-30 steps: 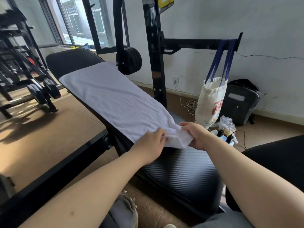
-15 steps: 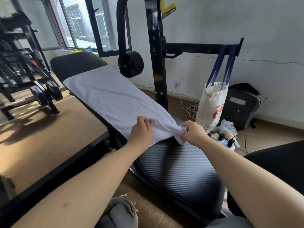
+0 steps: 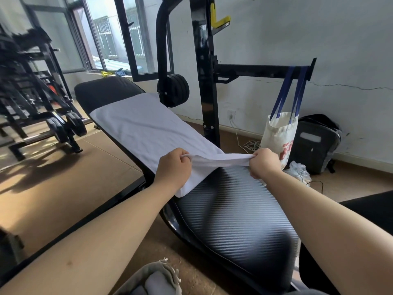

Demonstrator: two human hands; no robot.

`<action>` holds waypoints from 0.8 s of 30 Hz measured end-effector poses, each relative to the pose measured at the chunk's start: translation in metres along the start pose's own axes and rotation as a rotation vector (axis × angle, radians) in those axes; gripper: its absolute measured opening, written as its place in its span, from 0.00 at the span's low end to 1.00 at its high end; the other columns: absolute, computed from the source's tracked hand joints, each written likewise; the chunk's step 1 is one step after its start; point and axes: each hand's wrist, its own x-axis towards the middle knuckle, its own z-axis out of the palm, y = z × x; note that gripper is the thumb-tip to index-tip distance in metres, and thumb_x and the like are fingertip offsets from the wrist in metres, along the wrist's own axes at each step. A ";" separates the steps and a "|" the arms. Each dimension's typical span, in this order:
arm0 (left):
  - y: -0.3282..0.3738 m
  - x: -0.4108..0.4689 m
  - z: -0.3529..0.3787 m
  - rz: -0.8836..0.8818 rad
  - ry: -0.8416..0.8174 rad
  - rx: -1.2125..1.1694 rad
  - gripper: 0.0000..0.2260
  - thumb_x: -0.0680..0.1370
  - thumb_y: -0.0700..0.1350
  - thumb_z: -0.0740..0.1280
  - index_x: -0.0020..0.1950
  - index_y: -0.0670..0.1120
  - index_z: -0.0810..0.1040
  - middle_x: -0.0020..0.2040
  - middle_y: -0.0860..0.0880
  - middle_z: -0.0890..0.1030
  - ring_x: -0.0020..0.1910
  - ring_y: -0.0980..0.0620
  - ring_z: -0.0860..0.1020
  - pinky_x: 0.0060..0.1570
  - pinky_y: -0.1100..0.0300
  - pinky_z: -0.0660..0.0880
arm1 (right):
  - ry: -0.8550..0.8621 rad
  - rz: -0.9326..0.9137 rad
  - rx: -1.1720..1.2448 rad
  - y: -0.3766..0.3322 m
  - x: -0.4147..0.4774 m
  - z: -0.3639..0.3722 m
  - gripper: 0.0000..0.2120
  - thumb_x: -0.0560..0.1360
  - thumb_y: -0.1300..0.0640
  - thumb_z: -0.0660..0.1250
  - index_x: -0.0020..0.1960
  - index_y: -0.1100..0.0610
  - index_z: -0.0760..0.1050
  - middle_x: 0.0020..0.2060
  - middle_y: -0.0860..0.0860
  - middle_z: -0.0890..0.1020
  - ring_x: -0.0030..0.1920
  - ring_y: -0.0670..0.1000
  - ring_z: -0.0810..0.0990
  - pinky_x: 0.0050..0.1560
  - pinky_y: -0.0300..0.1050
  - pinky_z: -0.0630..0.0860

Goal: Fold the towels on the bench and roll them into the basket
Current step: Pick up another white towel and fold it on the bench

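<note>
left hand (image 3: pixel 174 166) pinches towel (image 3: pixel 148 128) near edge | right hand (image 3: pixel 264 163) pinches same edge, hands apart, edge lifted | towel rest flat on bench (image 3: pixel 234 220)

The towel (image 3: pixel 148 128) I pinch is soft white cloth, matt and lightly creased, over the bench (image 3: pixel 234 213), whose black padding shows a fine ribbed, carbon-weave vinyl with a dull sheen. The rack upright (image 3: pixel 205 81) behind is glossy black painted metal; the tote bag (image 3: pixel 278 135) hanging off it is plain matt canvas with blue webbing straps.
</note>
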 end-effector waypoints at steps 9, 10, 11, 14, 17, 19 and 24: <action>0.010 0.018 -0.030 0.024 0.079 -0.047 0.09 0.82 0.53 0.63 0.51 0.48 0.72 0.44 0.54 0.75 0.43 0.55 0.74 0.35 0.61 0.67 | 0.059 0.045 0.523 -0.033 0.038 -0.011 0.10 0.67 0.62 0.69 0.41 0.48 0.83 0.39 0.49 0.87 0.44 0.55 0.86 0.50 0.55 0.85; 0.009 0.022 -0.033 0.034 0.097 -0.052 0.11 0.82 0.54 0.63 0.51 0.47 0.72 0.44 0.54 0.74 0.44 0.54 0.74 0.36 0.61 0.67 | 0.077 0.034 0.546 -0.039 0.044 -0.014 0.10 0.66 0.62 0.68 0.40 0.48 0.83 0.38 0.49 0.87 0.43 0.55 0.87 0.49 0.55 0.85; 0.009 0.025 -0.037 0.042 0.114 -0.054 0.12 0.83 0.56 0.62 0.51 0.47 0.71 0.44 0.54 0.74 0.44 0.53 0.74 0.37 0.60 0.67 | 0.093 0.014 0.553 -0.047 0.045 -0.018 0.10 0.66 0.62 0.68 0.39 0.48 0.82 0.38 0.49 0.87 0.43 0.55 0.87 0.49 0.55 0.85; 0.004 0.034 -0.050 0.038 0.158 -0.084 0.17 0.84 0.59 0.57 0.51 0.46 0.71 0.43 0.51 0.74 0.44 0.52 0.73 0.39 0.57 0.67 | 0.105 -0.037 0.566 -0.079 0.044 -0.027 0.12 0.68 0.63 0.65 0.40 0.47 0.81 0.39 0.52 0.87 0.42 0.57 0.87 0.44 0.57 0.86; -0.007 0.045 -0.062 -0.007 0.230 -0.173 0.17 0.85 0.57 0.54 0.48 0.45 0.70 0.41 0.50 0.75 0.43 0.49 0.74 0.39 0.53 0.68 | 0.093 -0.075 0.594 -0.107 0.046 -0.024 0.13 0.70 0.60 0.64 0.46 0.48 0.83 0.40 0.56 0.86 0.39 0.59 0.85 0.38 0.50 0.83; -0.017 0.054 -0.072 -0.012 0.260 -0.186 0.16 0.85 0.55 0.54 0.47 0.45 0.71 0.41 0.50 0.76 0.44 0.47 0.75 0.43 0.52 0.68 | 0.092 -0.086 0.597 -0.123 0.049 -0.017 0.11 0.74 0.59 0.65 0.50 0.50 0.84 0.40 0.55 0.86 0.35 0.57 0.83 0.34 0.46 0.79; -0.042 0.074 -0.098 -0.001 0.341 -0.125 0.19 0.86 0.53 0.55 0.40 0.45 0.69 0.36 0.47 0.76 0.37 0.51 0.74 0.34 0.58 0.67 | 0.065 -0.091 0.728 -0.167 0.063 0.004 0.08 0.82 0.58 0.62 0.56 0.54 0.79 0.44 0.56 0.84 0.30 0.54 0.85 0.28 0.42 0.79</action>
